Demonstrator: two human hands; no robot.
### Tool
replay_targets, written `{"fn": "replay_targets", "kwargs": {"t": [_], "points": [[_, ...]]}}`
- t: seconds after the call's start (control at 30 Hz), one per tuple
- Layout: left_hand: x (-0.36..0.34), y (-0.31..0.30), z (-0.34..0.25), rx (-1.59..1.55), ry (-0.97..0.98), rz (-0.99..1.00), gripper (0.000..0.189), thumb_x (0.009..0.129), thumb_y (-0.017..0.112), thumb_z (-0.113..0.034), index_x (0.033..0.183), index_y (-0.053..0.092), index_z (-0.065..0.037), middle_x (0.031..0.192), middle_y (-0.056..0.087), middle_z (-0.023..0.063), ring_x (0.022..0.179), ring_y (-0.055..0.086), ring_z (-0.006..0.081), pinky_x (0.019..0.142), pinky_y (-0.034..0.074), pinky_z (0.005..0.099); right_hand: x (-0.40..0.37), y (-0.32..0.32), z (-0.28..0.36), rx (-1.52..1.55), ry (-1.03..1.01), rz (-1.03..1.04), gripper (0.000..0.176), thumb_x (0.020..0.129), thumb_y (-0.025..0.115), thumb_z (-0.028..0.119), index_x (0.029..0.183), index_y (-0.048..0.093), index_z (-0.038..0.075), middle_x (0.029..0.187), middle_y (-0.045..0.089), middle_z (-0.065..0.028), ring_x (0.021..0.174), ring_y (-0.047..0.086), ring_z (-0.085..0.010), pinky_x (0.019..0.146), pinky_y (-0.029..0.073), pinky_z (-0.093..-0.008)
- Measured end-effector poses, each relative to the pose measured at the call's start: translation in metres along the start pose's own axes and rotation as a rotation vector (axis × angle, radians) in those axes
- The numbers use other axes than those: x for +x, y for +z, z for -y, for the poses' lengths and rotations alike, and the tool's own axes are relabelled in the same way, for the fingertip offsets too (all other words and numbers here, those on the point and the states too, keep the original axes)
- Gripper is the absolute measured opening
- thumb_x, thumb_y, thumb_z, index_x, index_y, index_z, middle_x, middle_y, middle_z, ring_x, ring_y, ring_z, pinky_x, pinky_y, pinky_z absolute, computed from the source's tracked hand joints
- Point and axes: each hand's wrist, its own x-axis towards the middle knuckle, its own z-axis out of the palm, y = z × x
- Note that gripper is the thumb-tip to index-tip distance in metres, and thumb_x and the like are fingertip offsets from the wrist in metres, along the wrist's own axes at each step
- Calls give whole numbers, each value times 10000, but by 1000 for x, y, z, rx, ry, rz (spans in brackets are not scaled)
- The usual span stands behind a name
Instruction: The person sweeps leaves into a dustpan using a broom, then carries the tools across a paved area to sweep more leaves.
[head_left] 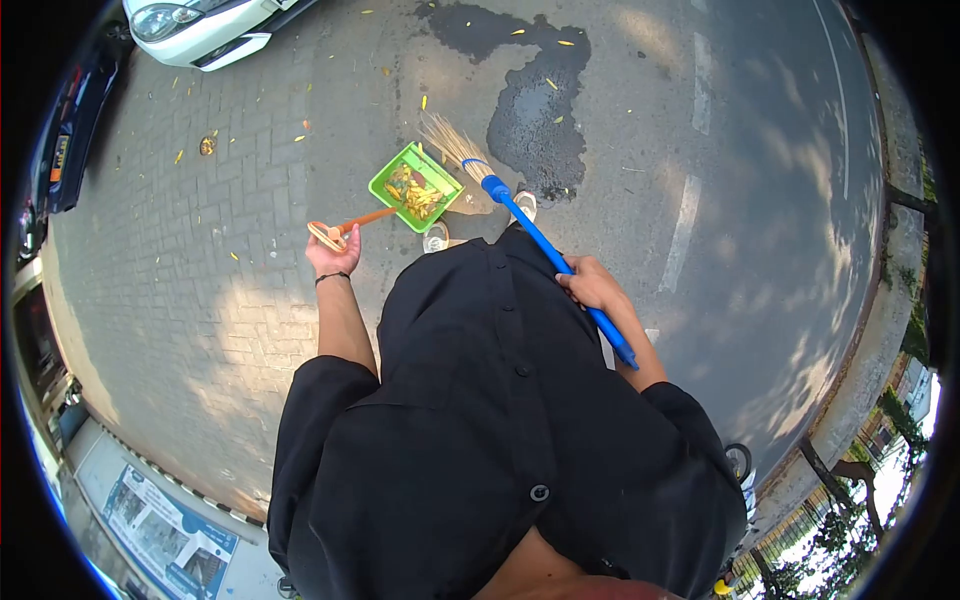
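Grip of left hand is closed around orange looped handle of green plastic dustpan, which contains yellow leaves. Grip of right hand encircles blue-handled straw broom, bristles beside dustpan rim.

This is an outdoor roadside: grey asphalt with a broken white line runs along the right, and block paving covers the left. A white car and a dark car stand at the far left. Yellow leaves dot the ground, and trees line a pale kerb on the right.
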Motion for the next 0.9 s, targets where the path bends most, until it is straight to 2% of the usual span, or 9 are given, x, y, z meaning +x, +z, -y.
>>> {"fn": "replay_targets", "kwargs": {"t": [0.2, 0.23, 0.3, 0.37, 0.47, 0.57, 0.67, 0.77, 0.9], "points": [[-45, 20, 17, 131, 76, -133, 648, 835, 390, -488, 1265, 323, -8, 1288, 318, 238, 1179, 370, 384, 995, 312, 462, 1, -117, -31, -23, 16, -133, 192, 795, 549, 149, 893, 575, -14, 558, 508, -31, 474, 498, -117, 452, 408, -296], [-51, 20, 19, 149, 88, -122, 643, 831, 411, -500, 1292, 323, -61, 1324, 298, 202, 1211, 348, 360, 1020, 249, 456, 6, -135, -37, -31, 26, -188, 197, 796, 541, 139, 916, 572, -15, 553, 493, -18, 452, 479, -105, 429, 399, -280], [-66, 26, 24, 213, 160, -147, 624, 832, 422, -498, 1296, 329, -93, 1338, 288, 178, 1212, 349, 356, 1022, 248, 455, 46, -167, -63, -142, 36, -278, 205, 771, 525, 141, 878, 575, -26, 573, 531, -57, 475, 515, -152, 468, 425, -317], [-74, 33, 25, 250, 199, -149, 605, 832, 439, -495, 1303, 333, -131, 1350, 285, 142, 1210, 354, 348, 1021, 251, 451, 93, -189, -83, -346, 57, -451, 224, 734, 522, 154, 828, 580, -41, 629, 583, -126, 532, 567, -217, 534, 450, -357], [-80, 35, 26, 262, 202, -150, 640, 844, 406, -493, 1356, 262, -138, 1352, 278, 146, 1230, 318, 340, 1042, 205, 440, 111, -203, -64, -420, 167, -450, 342, 715, 486, 174, 922, 590, -78, 966, 580, -299, 954, 572, -395, 776, 459, -417], [-78, 35, 25, 242, 197, -165, 662, 844, 398, -495, 1366, 243, -118, 1358, 274, 151, 1230, 321, 339, 1040, 209, 443, 113, -192, -64, -382, 177, -364, 341, 715, 486, 173, 921, 591, -78, 968, 581, -294, 951, 572, -397, 779, 460, -413], [-71, 30, 23, 147, 157, -165, 672, 850, 348, -522, 1350, 258, -82, 1363, 277, 168, 1247, 319, 340, 1034, 218, 456, 103, -155, -73, -411, 76, -185, 321, 718, 512, 179, 892, 586, -80, 843, 616, -247, 801, 624, -352, 718, 476, -391], [-60, 19, 11, 45, 105, -117, 692, 849, 295, -556, 1340, 268, -69, 1337, 324, 180, 1232, 348, 339, 1025, 234, 463, 61, -126, -46, -191, 12, -6, 200, 755, 557, 130, 870, 596, -29, 575, 537, -65, 458, 511, -143, 424, 418, -305], [-38, 5, -6, 0, -24, -62, 734, 842, 253, -589, 1318, 298, -33, 1277, 402, 190, 1168, 425, 328, 997, 275, 463, 27, -100, -1, 55, 37, 109, 194, 804, 547, 107, 961, 592, 3, 552, 481, 9, 446, 453, -59, 357, 356, -234]]}}
